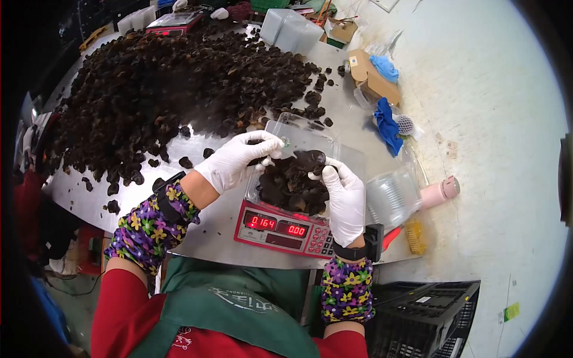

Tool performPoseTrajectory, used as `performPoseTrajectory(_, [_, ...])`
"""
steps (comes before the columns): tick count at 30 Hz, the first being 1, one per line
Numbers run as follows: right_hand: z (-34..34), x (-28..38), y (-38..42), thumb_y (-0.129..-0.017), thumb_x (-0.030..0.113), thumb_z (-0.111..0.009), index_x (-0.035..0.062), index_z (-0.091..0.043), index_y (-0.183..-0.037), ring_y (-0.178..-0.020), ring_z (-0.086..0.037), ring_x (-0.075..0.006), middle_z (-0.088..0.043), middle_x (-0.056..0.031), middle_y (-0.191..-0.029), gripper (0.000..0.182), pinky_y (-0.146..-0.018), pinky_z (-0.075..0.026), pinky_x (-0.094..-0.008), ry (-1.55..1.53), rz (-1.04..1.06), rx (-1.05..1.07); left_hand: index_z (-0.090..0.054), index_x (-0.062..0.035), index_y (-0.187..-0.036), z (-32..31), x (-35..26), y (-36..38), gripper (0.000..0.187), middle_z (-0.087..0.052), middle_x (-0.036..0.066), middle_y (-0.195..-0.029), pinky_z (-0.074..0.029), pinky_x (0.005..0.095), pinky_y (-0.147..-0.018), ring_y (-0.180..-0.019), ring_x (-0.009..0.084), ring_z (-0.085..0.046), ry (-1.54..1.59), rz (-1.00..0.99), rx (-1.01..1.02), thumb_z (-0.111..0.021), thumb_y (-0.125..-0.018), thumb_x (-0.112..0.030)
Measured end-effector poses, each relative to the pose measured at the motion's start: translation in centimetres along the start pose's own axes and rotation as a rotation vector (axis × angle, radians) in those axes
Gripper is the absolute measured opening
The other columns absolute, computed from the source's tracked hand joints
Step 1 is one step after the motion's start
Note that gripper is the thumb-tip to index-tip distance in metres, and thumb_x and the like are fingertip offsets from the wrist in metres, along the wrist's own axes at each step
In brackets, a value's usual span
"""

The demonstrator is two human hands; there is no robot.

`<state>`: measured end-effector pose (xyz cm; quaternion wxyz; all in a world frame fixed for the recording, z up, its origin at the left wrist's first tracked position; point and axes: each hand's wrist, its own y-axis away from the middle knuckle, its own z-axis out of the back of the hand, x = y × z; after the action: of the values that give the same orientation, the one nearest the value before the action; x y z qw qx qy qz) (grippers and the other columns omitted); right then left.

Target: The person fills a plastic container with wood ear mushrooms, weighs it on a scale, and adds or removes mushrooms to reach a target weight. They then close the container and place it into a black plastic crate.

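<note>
Here, above the red scale (274, 241), the left hand (234, 160) curls its fingers narrow, contents unclear; the right hand (344, 200) pinches dark fungus (309, 160).

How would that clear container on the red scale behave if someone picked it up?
The clear container would probably flex, since its walls look thin. Its dark pieces lie loosely heaped, so they might spill if it tips.

Glowing "0.164" and "0.00" on the red scale (286, 232), partly legible white lettering (243, 300) on the green apron (206, 310).
</note>
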<state>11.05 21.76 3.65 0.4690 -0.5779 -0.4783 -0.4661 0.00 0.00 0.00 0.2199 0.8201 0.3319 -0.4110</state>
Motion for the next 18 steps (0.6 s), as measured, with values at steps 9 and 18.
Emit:
performPoseTrajectory(9, [0.6,0.1,0.4,-0.103,0.021,-0.062,-0.0033,-0.067,-0.123,-0.095,-0.066,-0.0123,-0.073,-0.0063,-0.108,0.032,-0.090,-0.052,-0.0266,-0.003,0.111,-0.091,-0.071,-0.0012,-0.104,-4.2,0.1,-1.2,0.016,-0.070,0.000,-0.098,-0.049,0.0248,-0.082,-0.091,0.0083,-0.061,-0.660,-0.341,-0.052,-0.072,-0.092,-0.011])
performPoseTrajectory(18, [0.1,0.5,1.6,-0.103,0.025,-0.061,-0.0013,-0.067,-0.119,-0.091,-0.068,-0.0130,-0.073,-0.0058,-0.105,0.032,-0.085,-0.054,-0.0268,-0.013,0.094,-0.067,-0.068,-0.0029,-0.117,-8.1,-0.4,2.6,0.028,-0.068,0.005,-0.107,-0.049,0.0278,-0.083,-0.094,0.0130,-0.061,-0.939,-0.786,-0.234,-0.071,-0.089,-0.002])
